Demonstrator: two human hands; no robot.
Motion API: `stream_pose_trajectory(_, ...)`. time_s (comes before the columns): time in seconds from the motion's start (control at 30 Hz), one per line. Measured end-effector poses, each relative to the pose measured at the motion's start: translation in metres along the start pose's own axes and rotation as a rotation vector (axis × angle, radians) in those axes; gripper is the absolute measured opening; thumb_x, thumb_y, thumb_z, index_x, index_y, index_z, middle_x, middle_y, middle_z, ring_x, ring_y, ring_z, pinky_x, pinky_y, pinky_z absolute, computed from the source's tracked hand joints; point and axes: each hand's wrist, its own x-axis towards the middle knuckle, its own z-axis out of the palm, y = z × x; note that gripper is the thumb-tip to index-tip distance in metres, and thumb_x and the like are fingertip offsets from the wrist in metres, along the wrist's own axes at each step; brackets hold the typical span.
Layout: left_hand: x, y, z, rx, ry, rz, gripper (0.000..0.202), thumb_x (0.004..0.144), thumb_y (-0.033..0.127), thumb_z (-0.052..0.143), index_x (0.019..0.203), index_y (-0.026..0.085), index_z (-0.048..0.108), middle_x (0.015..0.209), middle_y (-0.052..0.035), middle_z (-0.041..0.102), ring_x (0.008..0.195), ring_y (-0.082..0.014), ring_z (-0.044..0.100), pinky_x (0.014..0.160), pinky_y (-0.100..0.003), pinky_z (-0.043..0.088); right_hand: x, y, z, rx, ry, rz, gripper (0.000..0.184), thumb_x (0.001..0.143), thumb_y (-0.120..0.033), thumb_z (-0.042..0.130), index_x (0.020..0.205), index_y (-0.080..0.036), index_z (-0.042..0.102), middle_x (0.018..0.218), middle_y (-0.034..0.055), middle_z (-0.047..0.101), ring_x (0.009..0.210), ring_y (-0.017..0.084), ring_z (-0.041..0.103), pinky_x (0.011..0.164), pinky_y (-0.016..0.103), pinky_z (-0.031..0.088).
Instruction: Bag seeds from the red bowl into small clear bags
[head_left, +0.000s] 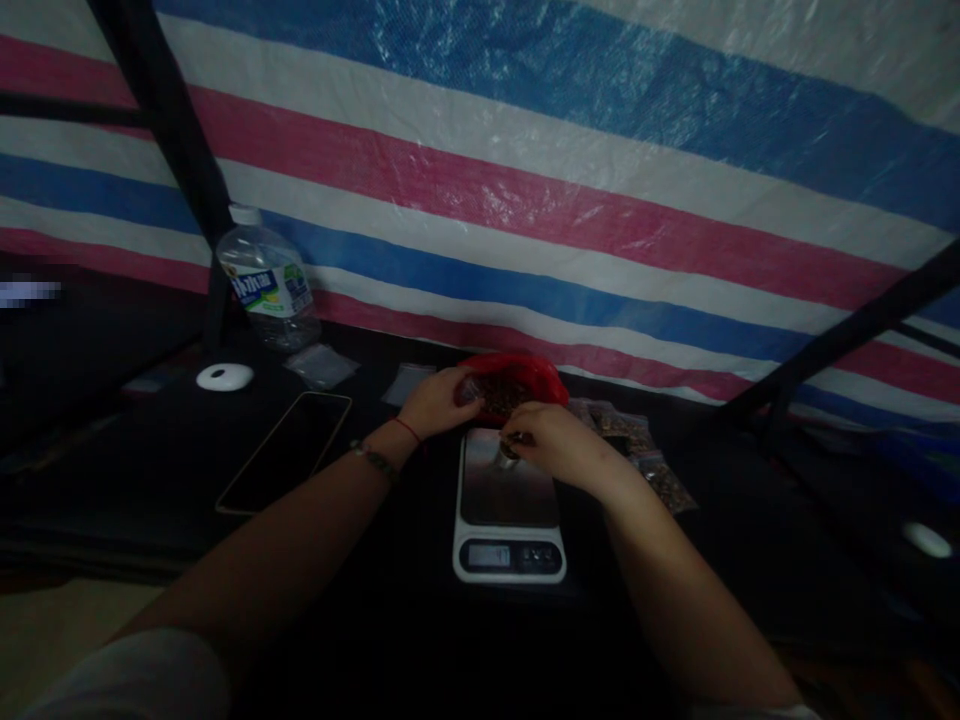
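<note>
A red plastic bag (536, 372) holding dark brown bits lies open on the dark table behind a small white kitchen scale (509, 505). My left hand (439, 400) reaches into the bag's left side with its fingers curled at the bag's mouth. My right hand (551, 440) is closed in a pinch over the far edge of the scale's steel platform, holding a small object I cannot make out. The scale's display (489, 556) is lit.
A black phone (289, 450) lies left of the scale. A water bottle (268, 290) and a white round object (225, 377) stand at the back left. Small filled clear bags (652, 462) lie right of the scale. A striped tarpaulin (525, 200) hangs behind.
</note>
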Motion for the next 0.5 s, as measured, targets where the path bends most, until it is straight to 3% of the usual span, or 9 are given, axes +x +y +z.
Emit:
stream_pose_trajectory(0.33,-0.0014,-0.0022,-0.0004,0.036,0.006,0.008,0.048,0.078,0.036,0.058,0.123,0.022,0.054,0.119,-0.0056,0.063,0.106,-0.0242,0.059,0.092,-0.036,0.046,0.0005,-0.0021,0.0003,-0.068,-0.066,0.02,0.015,0.076,-0.011,0.06,0.081,-0.017,0.072,0.087,0.0068,0.069,0.083,0.018,0.061,0.074,0.027,0.044)
stream_pose_trajectory(0.5,-0.0015,-0.0002,-0.003,0.025,0.002,0.033,0.047,0.078,0.035,0.058,0.122,0.02,0.055,0.12,-0.0073,0.063,0.106,-0.025,0.06,0.092,-0.036,0.046,-0.0022,0.001,0.0019,-0.061,-0.049,0.029,0.019,0.076,-0.013,0.062,0.091,-0.018,0.072,0.091,0.0065,0.07,0.087,0.019,0.062,0.078,0.028,0.044)
